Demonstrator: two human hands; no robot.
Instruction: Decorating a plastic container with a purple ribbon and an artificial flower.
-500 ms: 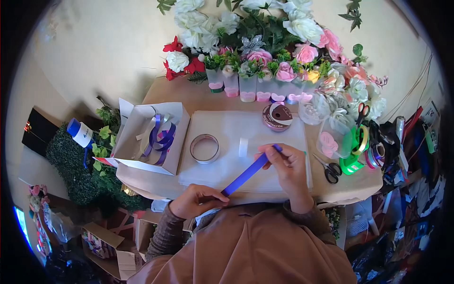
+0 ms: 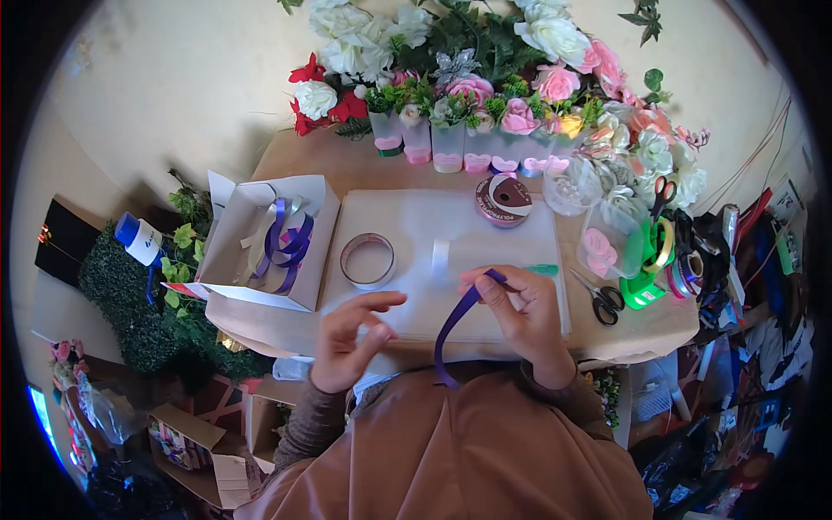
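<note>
A strip of purple ribbon (image 2: 450, 328) hangs in a curve from my right hand (image 2: 522, 314), pinched near its upper end between thumb and fingers. Its lower end falls loose against my brown clothing. My left hand (image 2: 351, 340) is apart from the ribbon, holding nothing, with thumb and fingers spread over the table's near edge. Just beyond the left hand lies a roll of tape (image 2: 367, 261). A small white roll (image 2: 441, 256) stands on the pale sheets (image 2: 407, 303) between the hands. Beside my right hand a green object (image 2: 542, 269) is partly visible.
On the left, a white box (image 2: 321, 234) holds coiled purple ribbon (image 2: 286, 247). A brown ribbon spool (image 2: 503, 201) lies behind. Black-handled scissors (image 2: 607, 303), a green tape dispenser (image 2: 643, 291) and a clear tub (image 2: 614, 238) stand right. Vases with artificial flowers (image 2: 468, 143) line the back.
My left hand has let go of the ribbon's lower end and risen slightly with its fingers opened. The ribbon, taut before, now droops from my right hand.
</note>
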